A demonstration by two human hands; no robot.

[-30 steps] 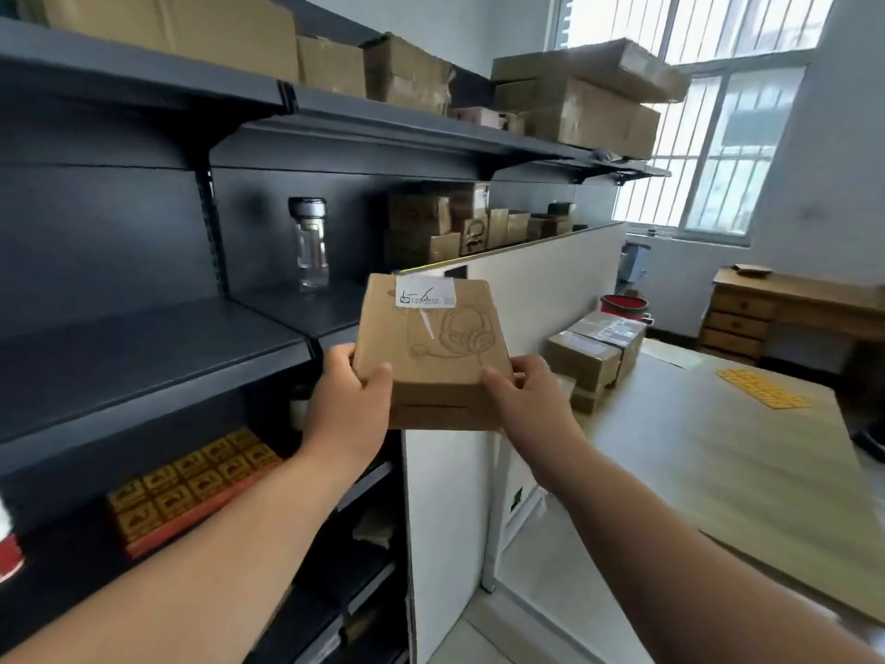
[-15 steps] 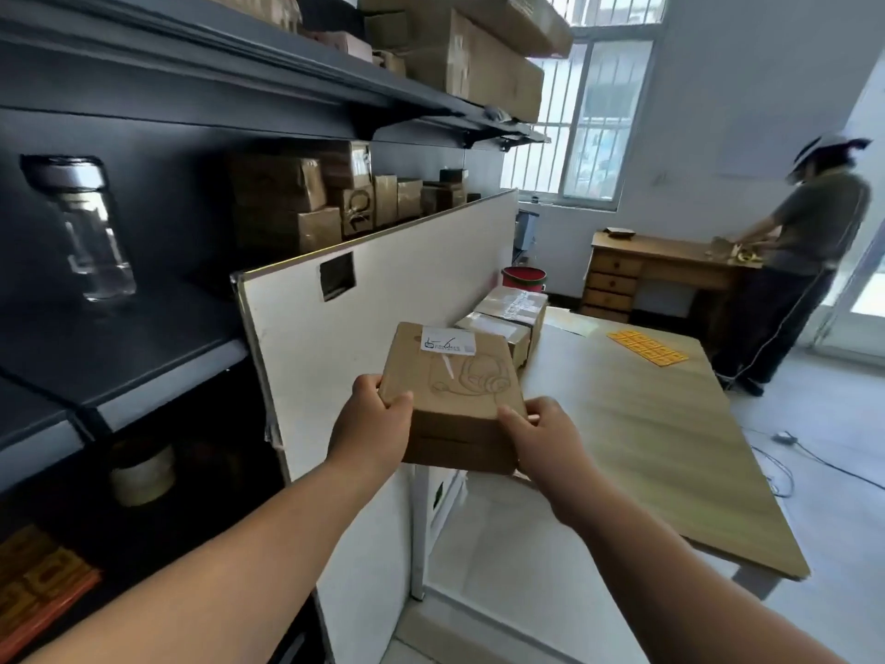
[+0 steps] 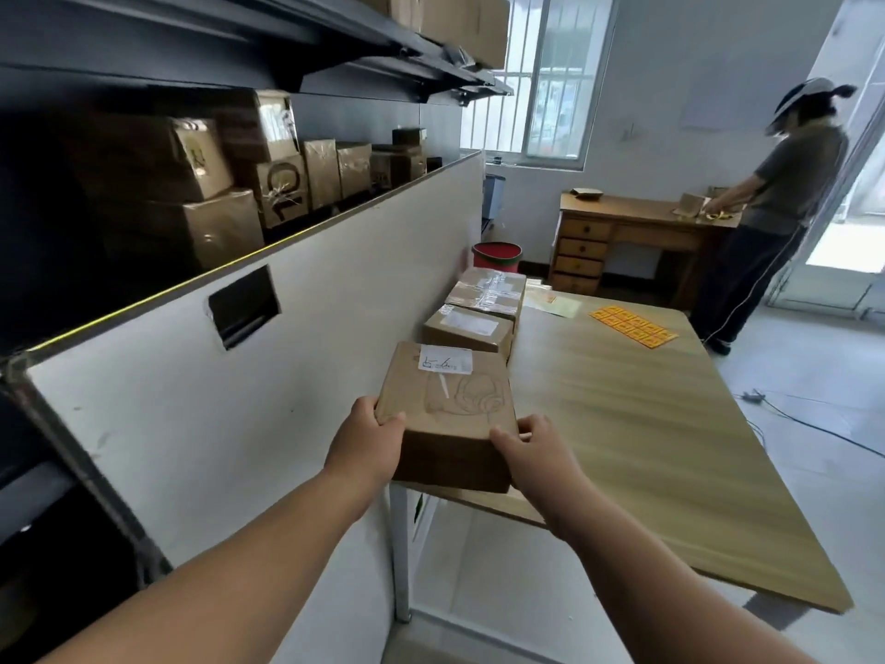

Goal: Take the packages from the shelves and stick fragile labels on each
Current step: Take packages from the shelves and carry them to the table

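The brown cardboard box with a white sticker and a headphone drawing (image 3: 448,409) sits at lower centre of the frame, over the near corner of the pale wooden table (image 3: 670,448). Set down with too little underneath, it could tip off that edge. The left hand (image 3: 366,440) clasps its left side and the right hand (image 3: 531,448) its near right corner, so the box lies between them. The orange label sheet (image 3: 634,325) lies well apart, right of centre.

brown cardboard package (image 3: 445,414), white sticker, held over table corner (image 3: 646,448)
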